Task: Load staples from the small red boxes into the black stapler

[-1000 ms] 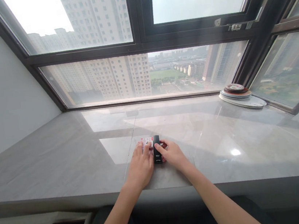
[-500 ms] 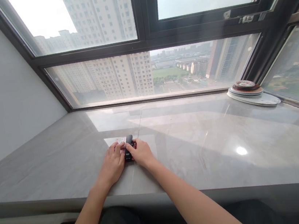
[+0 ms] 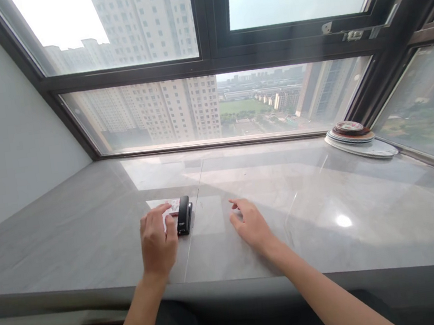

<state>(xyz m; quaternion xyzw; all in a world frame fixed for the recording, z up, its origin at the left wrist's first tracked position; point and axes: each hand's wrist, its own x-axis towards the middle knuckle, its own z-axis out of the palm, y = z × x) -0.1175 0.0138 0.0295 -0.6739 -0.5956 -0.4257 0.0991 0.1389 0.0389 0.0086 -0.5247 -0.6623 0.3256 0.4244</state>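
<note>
A black stapler [image 3: 184, 216] stands on the grey windowsill, left of the middle. Beside its left side lies a small white piece with reddish print [image 3: 174, 206], perhaps paper or a box, partly covered by my left hand. My left hand [image 3: 158, 237] hovers just left of the stapler with its fingers apart and curved; nothing shows in its grasp. To the right of the stapler, clear of it, my right hand [image 3: 252, 226] is held over the sill with loosely bent, parted fingers and nothing in them.
A stack of round plates or coasters [image 3: 352, 137] lies at the back right corner, against the window frame [image 3: 204, 68]. The glossy stone sill [image 3: 322, 234] ends at a front edge close to my body. A pale wall [image 3: 5, 131] bounds the left side.
My right hand has let go of the stapler and moved away to the right. My left hand has lifted off the printed piece and drawn slightly left. The stapler stays on the sill.
</note>
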